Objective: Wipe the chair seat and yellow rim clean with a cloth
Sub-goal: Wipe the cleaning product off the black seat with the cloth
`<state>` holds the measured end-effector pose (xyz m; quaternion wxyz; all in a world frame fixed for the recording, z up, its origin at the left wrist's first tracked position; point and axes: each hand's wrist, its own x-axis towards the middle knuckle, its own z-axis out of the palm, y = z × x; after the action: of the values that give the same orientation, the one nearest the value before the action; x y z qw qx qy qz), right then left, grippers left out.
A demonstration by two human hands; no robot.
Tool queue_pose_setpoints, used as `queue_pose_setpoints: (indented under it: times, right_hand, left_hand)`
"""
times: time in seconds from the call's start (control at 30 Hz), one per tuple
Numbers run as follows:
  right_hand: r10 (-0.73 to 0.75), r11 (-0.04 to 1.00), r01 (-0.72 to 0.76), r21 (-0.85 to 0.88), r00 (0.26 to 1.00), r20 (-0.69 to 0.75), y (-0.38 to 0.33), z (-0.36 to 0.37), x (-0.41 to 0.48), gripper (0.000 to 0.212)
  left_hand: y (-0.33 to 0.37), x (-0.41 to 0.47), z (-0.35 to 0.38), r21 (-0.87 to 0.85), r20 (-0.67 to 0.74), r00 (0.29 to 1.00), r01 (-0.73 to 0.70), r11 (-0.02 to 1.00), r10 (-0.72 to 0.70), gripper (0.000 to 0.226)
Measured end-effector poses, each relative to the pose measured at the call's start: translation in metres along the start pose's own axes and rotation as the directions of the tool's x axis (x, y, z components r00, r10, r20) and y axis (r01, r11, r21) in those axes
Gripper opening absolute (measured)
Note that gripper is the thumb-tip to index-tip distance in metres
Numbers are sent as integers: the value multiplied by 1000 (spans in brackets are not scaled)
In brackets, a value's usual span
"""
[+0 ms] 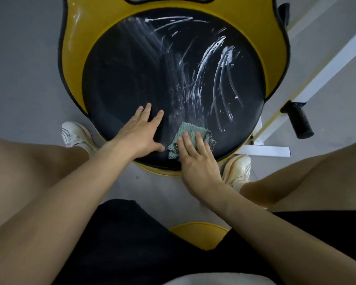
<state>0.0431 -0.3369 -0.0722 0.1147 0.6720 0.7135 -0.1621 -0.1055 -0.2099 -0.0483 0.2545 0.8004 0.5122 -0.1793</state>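
Observation:
The round black chair seat [132, 75] fills the upper middle, ringed by a glossy yellow rim [103, 23]. White streaks cover the seat's right half and top. My left hand [141, 133] lies flat on the seat's near left part, fingers spread, holding nothing. My right hand [197, 159] presses a crumpled green cloth [188, 128] onto the seat near its front edge, fingers laid over it. The cloth's lower part is hidden under that hand.
A white frame [327, 64] with a black handle [300, 122] stands to the right of the chair. My two white shoes [76, 134] [237, 169] rest on the grey floor beside the seat's front. Another yellow seat edge [199, 233] shows between my knees.

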Motion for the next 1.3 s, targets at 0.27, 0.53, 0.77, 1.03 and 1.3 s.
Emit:
queue_pose_setpoints:
  times: [0.27, 0.53, 0.77, 1.03, 1.3]
  right_hand:
    - [5, 998, -2, 60, 999, -49, 21, -31, 74, 65]
    - [-93, 993, 97, 61, 993, -67, 21, -22, 60, 63]
    - [27, 998, -25, 65, 999, -36, 9, -48, 119, 67]
    - [-26, 995, 31, 91, 998, -52, 30, -29, 74, 68]
    - [79, 997, -80, -10, 995, -58, 35, -57, 165, 68]
  left_hand:
    - [-5, 3, 1, -28, 4, 1000, -6, 1000, 6, 111]
    - [-4, 24, -12, -8, 34, 999, -38, 999, 39, 124]
    - [-10, 25, -16, -63, -20, 1000, -19, 998, 18, 122]
    - [-7, 42, -21, -74, -59, 998, -29, 997, 25, 126]
    - [-9, 46, -22, -59, -29, 1000, -1, 998, -1, 129]
